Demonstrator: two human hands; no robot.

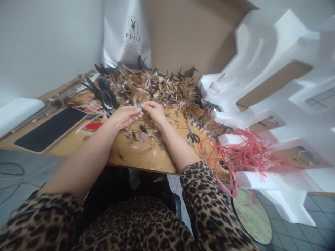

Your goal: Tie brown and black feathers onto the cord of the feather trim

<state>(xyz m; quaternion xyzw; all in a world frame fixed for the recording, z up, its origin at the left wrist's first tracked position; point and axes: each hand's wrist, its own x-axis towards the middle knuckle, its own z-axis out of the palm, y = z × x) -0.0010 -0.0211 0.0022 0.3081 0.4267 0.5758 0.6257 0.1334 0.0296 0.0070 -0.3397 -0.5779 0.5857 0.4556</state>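
Both hands meet over the middle of the table, close to a big heap of brown and black feathers (157, 83). My left hand (126, 116) is closed, thumb and fingers pinching the base of a small bunch of feathers (138, 98). From the other side, the thumb and forefinger of my right hand (155, 112) pinch at the same base. The feather tips point away from me, against the heap. Loose feathers (143, 139) lie scattered on the wood below the hands. A bundle of long black feathers (103, 93) rests left of the heap.
A phone (52, 129) lies at the left. Dark-handled scissors (193, 135) sit right of my right forearm. Tangled red string (251, 153) spills over white foam pieces (261, 48) at the right. A silver bag (125, 38) stands behind the heap. Red strips (91, 126) lie near my left wrist.
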